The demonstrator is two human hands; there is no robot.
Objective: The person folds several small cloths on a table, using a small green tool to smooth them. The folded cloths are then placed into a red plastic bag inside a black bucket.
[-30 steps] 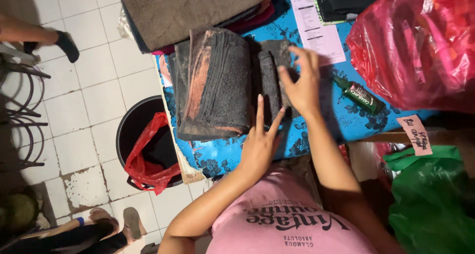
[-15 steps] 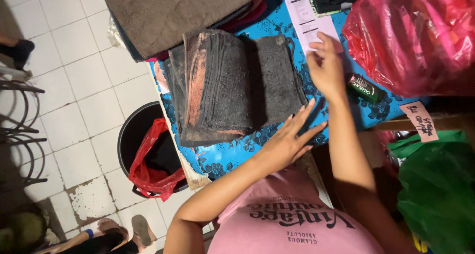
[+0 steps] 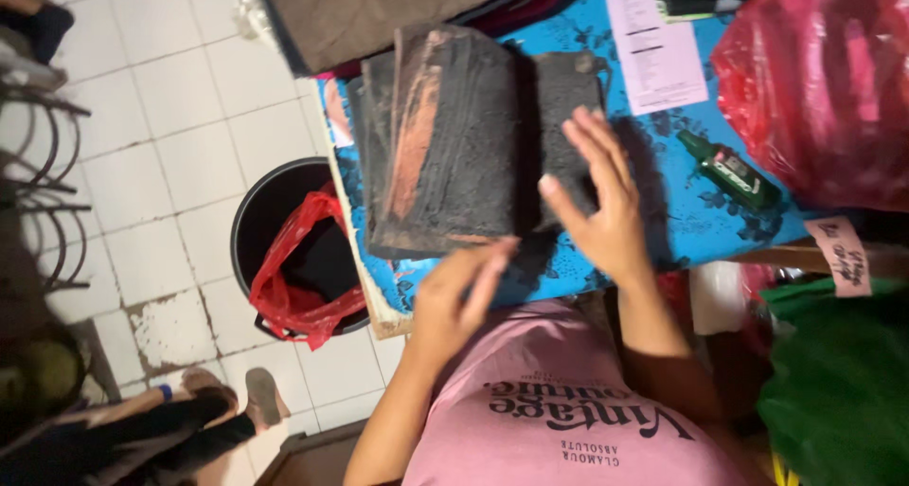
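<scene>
Two hands worked a dark folded garment (image 3: 454, 145) on the blue tabletop (image 3: 682, 211): the right hand (image 3: 601, 202) lay flat and open, pressing it smooth; the left hand (image 3: 459, 292), fingers loose and empty, touched its near edge.

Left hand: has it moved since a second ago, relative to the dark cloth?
Yes. The left hand has pulled back off the dark cloth toward the person, now at its near edge; earlier it lay flat further up on it.
</scene>
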